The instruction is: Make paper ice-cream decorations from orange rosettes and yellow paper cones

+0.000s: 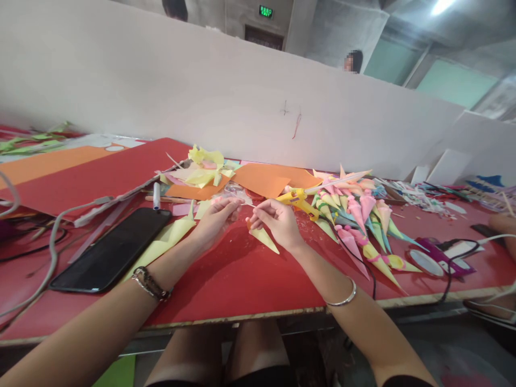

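Observation:
Above the red table my left hand (220, 217) is closed in a pinch, with a thin pale strand (248, 205) running from its fingertips towards the other hand. My right hand (278, 220) pinches the strand's other end between thumb and forefinger. Below its curled fingers a yellow paper cone (265, 239) points down to the right, its orange end at the fingertips; whether those fingers grip it I cannot tell. Just beyond the right hand lies a yellow glue gun (297, 199). Rolled yellow paper (174, 232) lies beside my left wrist.
Finished paper cones (358, 207) in several colours are heaped at the right. A black phone (115, 250) and a marker pen (156, 195) lie at left. Orange paper (268, 180) sits before the white partition (201, 91). Cables (54, 236) cross both sides. Another person's arm (502, 228) shows far right.

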Demonstrator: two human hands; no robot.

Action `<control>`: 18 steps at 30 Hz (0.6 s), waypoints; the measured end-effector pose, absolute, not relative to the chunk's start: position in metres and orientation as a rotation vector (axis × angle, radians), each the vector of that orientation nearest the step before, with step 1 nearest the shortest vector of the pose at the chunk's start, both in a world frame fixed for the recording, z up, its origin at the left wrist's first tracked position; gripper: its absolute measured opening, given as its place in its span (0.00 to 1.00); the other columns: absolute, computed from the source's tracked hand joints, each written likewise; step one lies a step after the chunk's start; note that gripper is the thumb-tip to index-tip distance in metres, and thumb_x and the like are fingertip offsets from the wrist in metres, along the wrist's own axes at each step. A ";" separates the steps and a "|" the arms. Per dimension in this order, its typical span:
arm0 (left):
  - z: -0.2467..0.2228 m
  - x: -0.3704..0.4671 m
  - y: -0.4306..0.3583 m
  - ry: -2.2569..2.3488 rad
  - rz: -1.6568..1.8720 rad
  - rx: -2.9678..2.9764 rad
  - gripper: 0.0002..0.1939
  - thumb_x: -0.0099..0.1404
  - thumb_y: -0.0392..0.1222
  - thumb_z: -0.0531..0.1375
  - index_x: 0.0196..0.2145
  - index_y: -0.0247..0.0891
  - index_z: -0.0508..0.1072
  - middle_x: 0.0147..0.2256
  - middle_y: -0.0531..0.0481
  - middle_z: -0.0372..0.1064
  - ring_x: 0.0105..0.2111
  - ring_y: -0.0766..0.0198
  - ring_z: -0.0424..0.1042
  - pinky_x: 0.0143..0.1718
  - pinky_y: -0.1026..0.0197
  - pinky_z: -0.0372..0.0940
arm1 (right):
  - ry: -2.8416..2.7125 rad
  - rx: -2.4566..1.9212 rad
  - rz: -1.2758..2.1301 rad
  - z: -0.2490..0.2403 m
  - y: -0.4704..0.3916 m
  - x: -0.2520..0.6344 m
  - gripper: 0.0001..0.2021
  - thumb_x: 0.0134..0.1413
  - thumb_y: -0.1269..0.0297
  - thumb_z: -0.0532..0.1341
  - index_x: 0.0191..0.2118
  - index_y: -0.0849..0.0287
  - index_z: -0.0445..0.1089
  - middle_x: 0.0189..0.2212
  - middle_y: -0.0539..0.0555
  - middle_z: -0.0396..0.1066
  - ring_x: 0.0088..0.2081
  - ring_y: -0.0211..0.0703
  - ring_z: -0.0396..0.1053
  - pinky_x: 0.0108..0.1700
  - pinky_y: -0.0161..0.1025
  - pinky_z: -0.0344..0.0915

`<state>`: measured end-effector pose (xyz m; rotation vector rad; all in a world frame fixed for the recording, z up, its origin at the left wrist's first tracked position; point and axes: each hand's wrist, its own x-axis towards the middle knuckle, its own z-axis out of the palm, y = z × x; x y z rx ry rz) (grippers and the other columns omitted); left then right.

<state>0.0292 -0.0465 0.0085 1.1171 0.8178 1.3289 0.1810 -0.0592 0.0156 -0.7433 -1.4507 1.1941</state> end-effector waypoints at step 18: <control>0.006 0.029 -0.045 0.809 1.330 1.093 0.10 0.48 0.45 0.64 0.25 0.35 0.72 0.18 0.57 0.58 0.19 0.75 0.53 0.22 0.69 0.50 | -1.487 -0.745 1.083 0.012 -0.054 0.182 0.11 0.51 0.58 0.56 0.37 0.58 0.68 0.28 0.51 0.71 0.26 0.34 0.71 0.30 0.34 0.70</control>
